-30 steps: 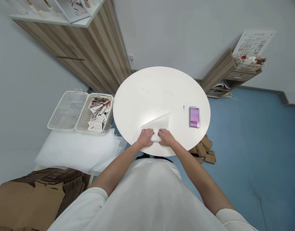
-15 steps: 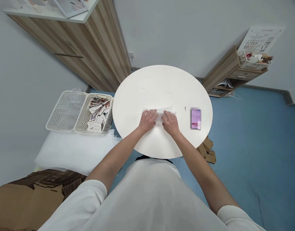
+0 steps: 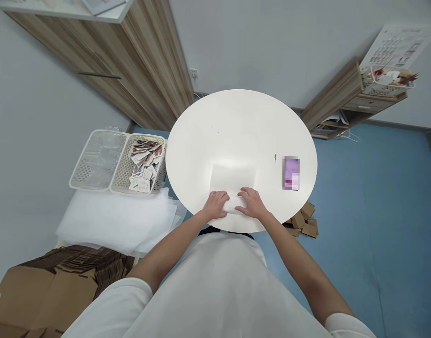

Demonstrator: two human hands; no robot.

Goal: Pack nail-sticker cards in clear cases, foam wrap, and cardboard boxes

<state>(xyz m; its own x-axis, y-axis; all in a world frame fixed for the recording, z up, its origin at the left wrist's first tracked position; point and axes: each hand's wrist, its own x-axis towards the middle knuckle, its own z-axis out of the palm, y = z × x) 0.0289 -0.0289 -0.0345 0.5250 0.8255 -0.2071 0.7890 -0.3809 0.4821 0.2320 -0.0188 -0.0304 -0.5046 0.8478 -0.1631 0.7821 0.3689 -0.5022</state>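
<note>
Hands press flat on the near edge of a white foam sheet (image 3: 232, 178) lying near the front rim of the round white table (image 3: 236, 122): left hand (image 3: 217, 205) and right hand (image 3: 250, 203) palms down, fingers loosely spread, gripping nothing (only pinning). Even pressure from both should keep any fold square.

The purple box (image 3: 291, 173) is blurred, perhaps a phone.
</note>
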